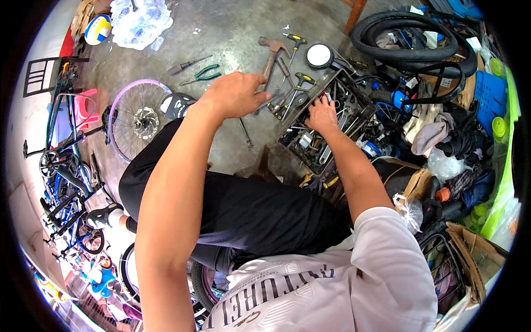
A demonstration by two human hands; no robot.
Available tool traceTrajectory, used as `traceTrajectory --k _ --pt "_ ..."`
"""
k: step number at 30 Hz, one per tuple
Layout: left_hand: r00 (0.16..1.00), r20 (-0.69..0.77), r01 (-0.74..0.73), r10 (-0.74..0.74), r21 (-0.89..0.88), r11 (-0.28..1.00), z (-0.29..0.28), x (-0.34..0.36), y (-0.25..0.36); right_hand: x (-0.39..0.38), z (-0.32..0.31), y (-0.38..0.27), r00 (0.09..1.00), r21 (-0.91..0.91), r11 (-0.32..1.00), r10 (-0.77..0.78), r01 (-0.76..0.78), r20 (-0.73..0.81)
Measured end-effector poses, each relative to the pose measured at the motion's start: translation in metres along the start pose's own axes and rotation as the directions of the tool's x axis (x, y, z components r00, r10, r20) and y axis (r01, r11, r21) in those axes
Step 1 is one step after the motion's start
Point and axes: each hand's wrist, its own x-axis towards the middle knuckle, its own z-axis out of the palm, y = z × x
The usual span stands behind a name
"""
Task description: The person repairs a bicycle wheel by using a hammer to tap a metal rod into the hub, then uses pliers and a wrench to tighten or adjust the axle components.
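Note:
My left hand [237, 95] hovers over the floor with fingers loosely curved and apart, holding nothing; its fingertips are near a claw hammer [270, 50]. My right hand [322, 113] reaches into a metal toolbox [287, 135] crammed with wrenches and small parts, fingers apart, touching the contents beside a small red item [327, 97]. Several yellow-and-black T-handled tools [303, 78] lie near the box, along with a round black-rimmed object [319, 56]. Green-handled pliers [206, 72] and a screwdriver [182, 67] lie on the concrete floor [215, 44].
A purple-rimmed wheel [119, 124] and a black-and-white cap [171, 104] lie left of my bent leg [243, 210]. Bicycles [61, 166], a pink stool [87, 105] and a ball [98, 30] are farther left. Tires [404, 25], bags, cardboard [478, 260] and blue baskets [492, 102] pile up at right.

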Motion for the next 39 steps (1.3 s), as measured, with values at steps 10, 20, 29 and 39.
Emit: traceTrajectory --k 10,20,29,39 --pt "0.999 0.019 0.029 -0.028 -0.018 0.999 -0.001 0.002 0.003 -0.037 0.037 -0.031 0.981 0.090 0.977 -0.188 0.193 -0.052" --pt "1.000 -0.013 -0.022 0.022 -0.025 0.999 0.007 0.003 -0.004 -0.065 0.048 -0.045 0.931 0.279 0.921 -0.179 0.272 -0.319" --pt "0.998 -0.058 -0.036 0.034 -0.042 0.998 0.009 0.001 -0.003 -0.016 0.031 0.006 0.976 -0.120 0.969 -0.218 0.217 0.004" --pt "1.000 -0.014 0.009 -0.010 -0.048 0.999 -0.001 -0.010 0.003 0.001 0.005 0.039 0.823 -0.392 0.730 -0.545 0.560 0.160"
